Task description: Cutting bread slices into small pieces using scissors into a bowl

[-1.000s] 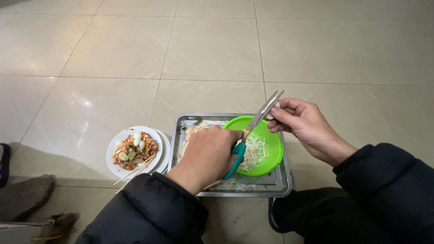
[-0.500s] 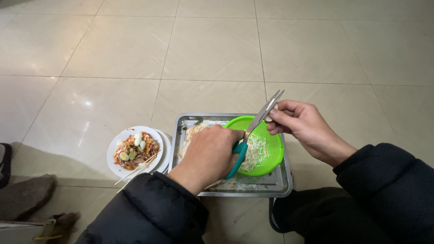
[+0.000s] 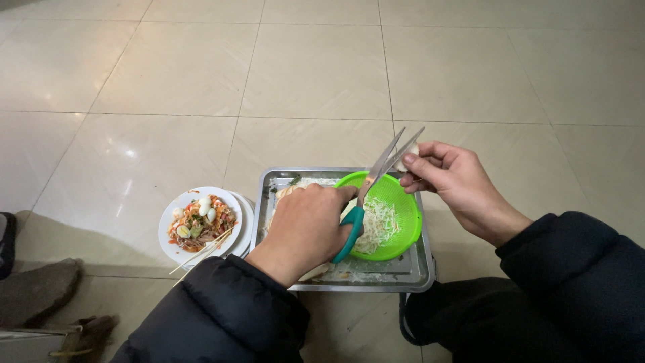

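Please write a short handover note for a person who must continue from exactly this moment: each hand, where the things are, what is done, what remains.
Left hand: closed on the teal handle of the scissors, blades open, pointing up to the right.
Right hand: fingers pinch a small pale piece at the blade tips.
Green strainer basket: sits in the metal tray on the tiled floor, with pale shreds inside.
White plate of mixed food with chopsticks: on the floor, left of the tray.
Done: some shreds already cut.
Left: the pinched piece is uncut; more pale material seems to lie under the left hand.
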